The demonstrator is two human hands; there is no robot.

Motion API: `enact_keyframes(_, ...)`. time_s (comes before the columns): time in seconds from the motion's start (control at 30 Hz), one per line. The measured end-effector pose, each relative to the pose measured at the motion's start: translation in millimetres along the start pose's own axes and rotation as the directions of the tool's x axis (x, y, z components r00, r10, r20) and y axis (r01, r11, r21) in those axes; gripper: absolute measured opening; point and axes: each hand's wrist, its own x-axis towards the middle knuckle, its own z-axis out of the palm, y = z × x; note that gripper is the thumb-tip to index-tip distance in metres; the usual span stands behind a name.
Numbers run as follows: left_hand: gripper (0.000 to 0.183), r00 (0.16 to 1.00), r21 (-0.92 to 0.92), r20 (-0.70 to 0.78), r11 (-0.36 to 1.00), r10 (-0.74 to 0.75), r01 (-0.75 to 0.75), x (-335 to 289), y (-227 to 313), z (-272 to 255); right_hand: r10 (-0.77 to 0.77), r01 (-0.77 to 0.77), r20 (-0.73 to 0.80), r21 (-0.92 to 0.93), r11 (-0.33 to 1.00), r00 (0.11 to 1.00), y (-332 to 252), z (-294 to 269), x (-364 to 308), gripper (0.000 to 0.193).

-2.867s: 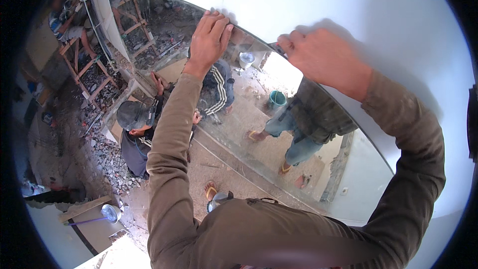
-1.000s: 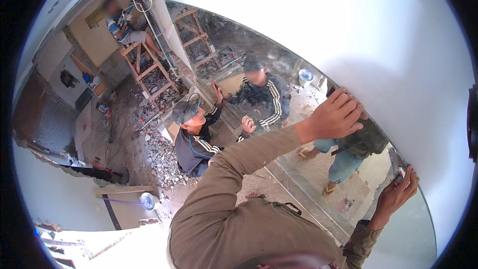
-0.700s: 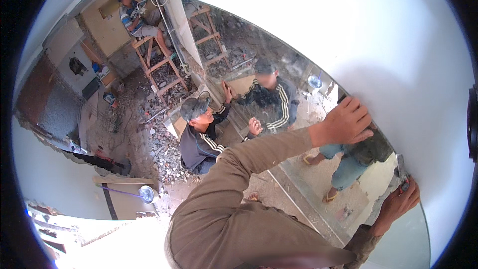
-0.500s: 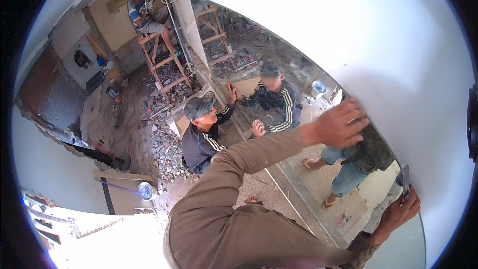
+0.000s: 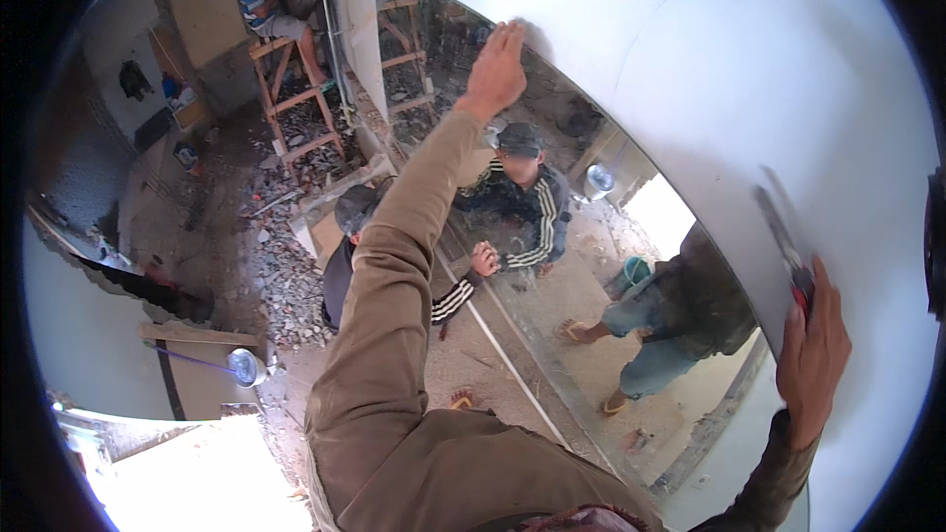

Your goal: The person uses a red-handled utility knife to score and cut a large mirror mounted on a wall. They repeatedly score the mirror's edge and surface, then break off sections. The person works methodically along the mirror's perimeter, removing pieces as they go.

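A large mirror point(image 5: 581, 271) stands against a white wall point(image 5: 680, 49), its upper edge slanting down to the right. My left hand point(image 5: 496, 69) is stretched out at the mirror's upper edge, fingers straight and close together, holding nothing. On the right, by the mirror's right end, my right hand point(image 5: 815, 350) grips a red-handled tool with a narrow metal blade point(image 5: 786, 244). The blade points up beside the wall and casts a shadow on it. How the fingers wrap the handle is partly hidden by the back of the hand.
A co-worker in a dark jacket point(image 5: 338, 271), partly behind my left arm, has a hand point(image 5: 483, 258) at the mirror. Another person point(image 5: 271, 0) sits on a wooden trestle point(image 5: 296, 103). Rubble point(image 5: 291, 296) covers the floor, and a white bucket point(image 5: 246, 367) stands at left.
My left hand has moved far left and up along the mirror's upper edge. My right hand has risen with the tool. The view has shifted, and the co-worker's head is now partly covered.
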Motion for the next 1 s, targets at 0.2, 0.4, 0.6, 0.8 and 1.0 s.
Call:
enact_keyframes(0.2,0.045,0.984,0.022,0.134,0.993,0.116,-0.12,10.2,-50.8,4.0,-0.421,0.42,-0.002,-0.084,0.904,0.907,-90.6,26.3,135.4,0.044)
enact_keyframes(0.4,0.035,0.977,-0.027,0.125,0.985,0.173,-0.171,19.6,-59.1,-2.3,-0.593,0.575,-0.03,-0.207,0.791,0.805,-172.2,94.4,238.0,0.037)
enact_keyframes(0.6,0.043,0.987,-0.002,-0.04,0.988,0.154,-0.155,34.6,-95.9,11.6,-0.663,0.639,0.013,-0.279,0.717,0.749,-211.6,131.3,297.1,0.026)
enact_keyframes(0.8,0.042,0.993,0.052,0.021,0.992,0.112,-0.113,31.7,-117.4,25.9,-0.726,0.696,0.021,-0.307,0.649,0.687,-245.2,165.9,340.0,0.018)
enact_keyframes(1.0,0.033,0.992,0.227,0.086,0.967,0.095,-0.113,33.3,-107.0,21.1,-0.799,0.777,0.154,-0.397,0.488,0.581,-257.1,177.4,358.0,0.017)
